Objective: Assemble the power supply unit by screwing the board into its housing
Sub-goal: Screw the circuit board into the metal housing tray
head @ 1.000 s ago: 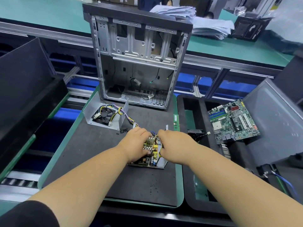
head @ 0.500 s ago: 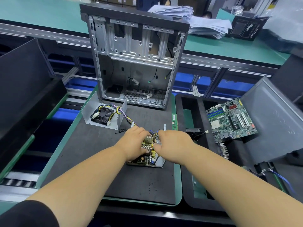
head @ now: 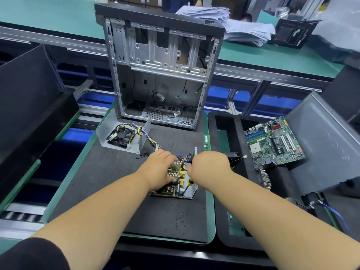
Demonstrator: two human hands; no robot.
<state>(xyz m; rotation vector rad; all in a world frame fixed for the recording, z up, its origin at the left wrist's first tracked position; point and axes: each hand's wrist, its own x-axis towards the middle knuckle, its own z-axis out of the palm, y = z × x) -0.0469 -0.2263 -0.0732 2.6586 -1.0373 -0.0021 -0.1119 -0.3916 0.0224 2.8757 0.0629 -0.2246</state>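
Hands barely shifting vs prior frames. L hand (head: pixel 162 168) is gripping board (head: pixel 175 179), seated in housing (head: pixel 191 191) on table (head: pixel 109 172); R hand (head: pixel 208 165) is clutching screwdriver (head: pixel 188 185), driving near-corner screw. Progress: mid-fastening imo, screw count unclear.

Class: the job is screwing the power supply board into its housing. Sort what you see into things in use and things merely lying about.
In use: left hand, right hand, power supply board, screwdriver, loose screws.

Lying about: computer case, motherboard, paper stack.
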